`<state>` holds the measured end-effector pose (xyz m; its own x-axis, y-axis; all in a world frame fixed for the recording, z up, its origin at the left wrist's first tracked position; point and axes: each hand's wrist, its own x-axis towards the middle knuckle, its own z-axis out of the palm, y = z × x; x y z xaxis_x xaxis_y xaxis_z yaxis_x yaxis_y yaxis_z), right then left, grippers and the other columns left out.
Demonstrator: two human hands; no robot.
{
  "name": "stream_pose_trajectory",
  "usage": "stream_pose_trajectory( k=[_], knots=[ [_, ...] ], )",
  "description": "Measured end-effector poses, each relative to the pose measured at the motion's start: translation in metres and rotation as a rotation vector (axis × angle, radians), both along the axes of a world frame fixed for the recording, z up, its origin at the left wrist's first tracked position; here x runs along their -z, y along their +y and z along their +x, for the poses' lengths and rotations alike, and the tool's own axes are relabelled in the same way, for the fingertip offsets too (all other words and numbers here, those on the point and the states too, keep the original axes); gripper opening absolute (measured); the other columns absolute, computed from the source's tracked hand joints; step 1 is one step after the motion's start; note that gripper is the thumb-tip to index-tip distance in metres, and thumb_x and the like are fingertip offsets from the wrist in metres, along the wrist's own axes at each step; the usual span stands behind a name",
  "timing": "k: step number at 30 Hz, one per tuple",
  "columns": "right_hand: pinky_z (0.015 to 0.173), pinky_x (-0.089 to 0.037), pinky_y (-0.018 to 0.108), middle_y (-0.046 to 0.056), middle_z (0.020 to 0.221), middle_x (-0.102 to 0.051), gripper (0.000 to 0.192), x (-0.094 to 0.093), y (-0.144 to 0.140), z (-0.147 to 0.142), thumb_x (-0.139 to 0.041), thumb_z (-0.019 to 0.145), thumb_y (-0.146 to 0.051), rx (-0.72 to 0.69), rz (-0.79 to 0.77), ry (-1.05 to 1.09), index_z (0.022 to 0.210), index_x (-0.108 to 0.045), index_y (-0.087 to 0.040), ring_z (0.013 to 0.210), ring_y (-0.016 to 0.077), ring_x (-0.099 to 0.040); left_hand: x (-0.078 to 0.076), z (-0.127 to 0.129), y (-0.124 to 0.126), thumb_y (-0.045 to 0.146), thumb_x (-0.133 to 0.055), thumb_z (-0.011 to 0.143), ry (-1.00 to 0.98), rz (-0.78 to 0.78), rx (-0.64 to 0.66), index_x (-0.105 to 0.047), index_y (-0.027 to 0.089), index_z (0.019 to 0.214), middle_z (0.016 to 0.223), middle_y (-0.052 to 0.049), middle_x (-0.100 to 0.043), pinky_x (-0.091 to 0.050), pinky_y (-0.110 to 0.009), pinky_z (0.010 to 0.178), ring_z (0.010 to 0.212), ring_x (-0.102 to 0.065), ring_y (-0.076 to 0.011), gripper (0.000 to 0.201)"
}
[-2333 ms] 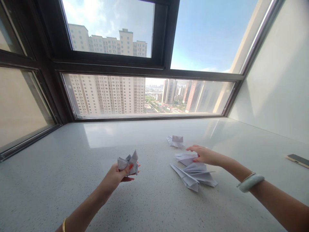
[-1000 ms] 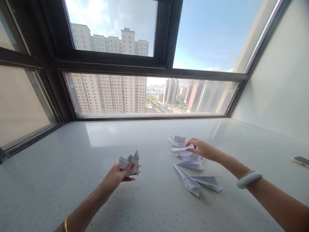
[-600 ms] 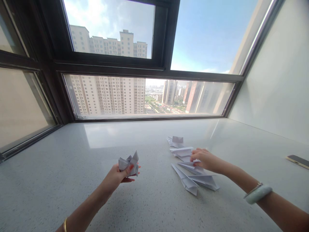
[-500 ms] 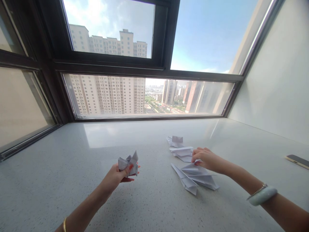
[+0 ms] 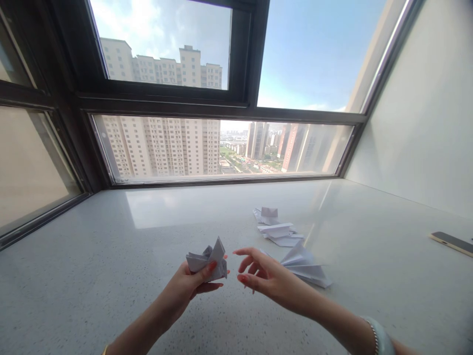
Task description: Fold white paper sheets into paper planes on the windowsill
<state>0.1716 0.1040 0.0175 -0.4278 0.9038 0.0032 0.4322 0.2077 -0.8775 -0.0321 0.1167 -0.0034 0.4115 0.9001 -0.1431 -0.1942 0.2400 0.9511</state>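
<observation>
My left hand (image 5: pixel 188 283) is closed around a bundle of folded white paper pieces (image 5: pixel 217 254), thumb laid across the front. Pointed corners and layered flaps stick up from this origami. Just to its right, my right hand (image 5: pixel 260 276) hovers with fingers apart and bent, holding nothing and not touching the bundle. Behind that hand lies a fanned pile of white paper planes (image 5: pixel 310 271), partly covered by the hand and wrist. Farther back are more folded white papers (image 5: pixel 279 231), and a smaller one (image 5: pixel 269 212) with an upright flap.
Everything rests on a pale speckled stone sill (image 5: pixel 92 276). A dark window frame (image 5: pixel 221 182) bounds its back, with tall buildings outside. At the far right lies a phone (image 5: pixel 453 242) near the white wall (image 5: pixel 424 148).
My right hand has let go of the paper planes and moved left, close to my left hand. The left hand has shifted slightly right, still gripping its origami. The view has turned a little.
</observation>
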Motion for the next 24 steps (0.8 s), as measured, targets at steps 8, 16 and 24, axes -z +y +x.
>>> stream_pose_trajectory(
  k=[8, 16, 24],
  knots=[
    [0.061, -0.041, 0.025, 0.001, 0.074, -0.061, 0.037, 0.020, 0.006, -0.042, -0.062, 0.064, -0.050, 0.037, -0.011, 0.301, 0.077, -0.066, -0.016, 0.066, 0.0142, -0.051, 0.007, 0.008, -0.008, 0.034, -0.069, 0.064, -0.200, -0.123, 0.128, -0.064, 0.016, 0.097, 0.096, -0.010, -0.066, -0.037, -0.040, 0.091, 0.095, -0.058, -0.0244, 0.038],
    [0.060, -0.042, 0.026, 0.000, 0.066, -0.062, 0.030, 0.027, -0.021, -0.023, -0.067, 0.063, -0.039, 0.010, -0.213, 0.421, 0.080, -0.068, -0.014, 0.063, 0.0157, -0.054, 0.011, 0.003, -0.014, 0.026, -0.060, 0.074, -0.206, -0.173, 0.453, -0.055, 0.019, 0.111, 0.104, -0.008, -0.061, -0.039, -0.042, 0.088, 0.098, -0.056, -0.0231, 0.038],
    [0.065, -0.044, 0.026, 0.004, 0.076, -0.065, 0.036, 0.046, -0.057, 0.078, -0.062, 0.066, -0.041, 0.168, -0.146, 0.100, 0.089, -0.064, -0.014, 0.074, 0.0205, -0.057, 0.006, -0.001, -0.008, 0.024, -0.058, 0.076, -0.042, -0.080, 0.435, -0.058, 0.019, 0.107, 0.116, -0.011, -0.055, -0.040, -0.038, 0.087, 0.098, -0.057, -0.0243, 0.031]
  ],
)
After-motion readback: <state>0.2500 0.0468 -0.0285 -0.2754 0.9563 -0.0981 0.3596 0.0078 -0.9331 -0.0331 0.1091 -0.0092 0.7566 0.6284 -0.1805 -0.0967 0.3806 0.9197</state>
